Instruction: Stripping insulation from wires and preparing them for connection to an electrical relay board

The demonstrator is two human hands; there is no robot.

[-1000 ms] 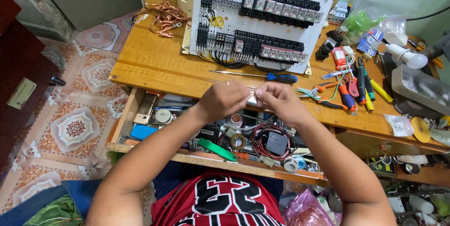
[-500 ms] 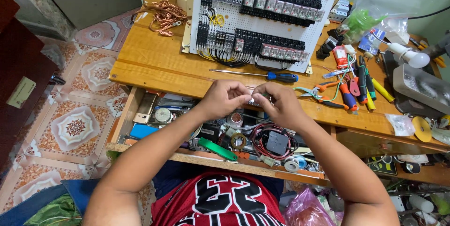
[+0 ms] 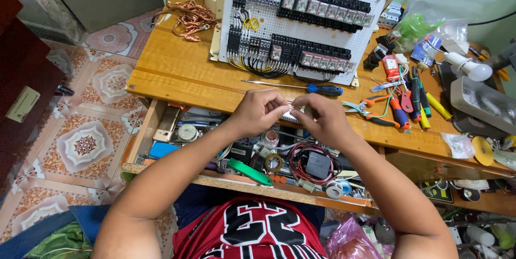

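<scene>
White small part (image 3: 293,115), one, seemingly | pinched by left hand (image 3: 260,111), right hand (image 3: 322,119) | one screwdriver (image 3: 301,87)

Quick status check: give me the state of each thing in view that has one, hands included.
left hand: fingers pinched on the small white part
right hand: pinched on the same part
small white part: held between both hands above the drawer
drawer: pulled open, full of parts
screwdriver: lying flat on the bench
relay panel: propped at a tilt, wired
</scene>
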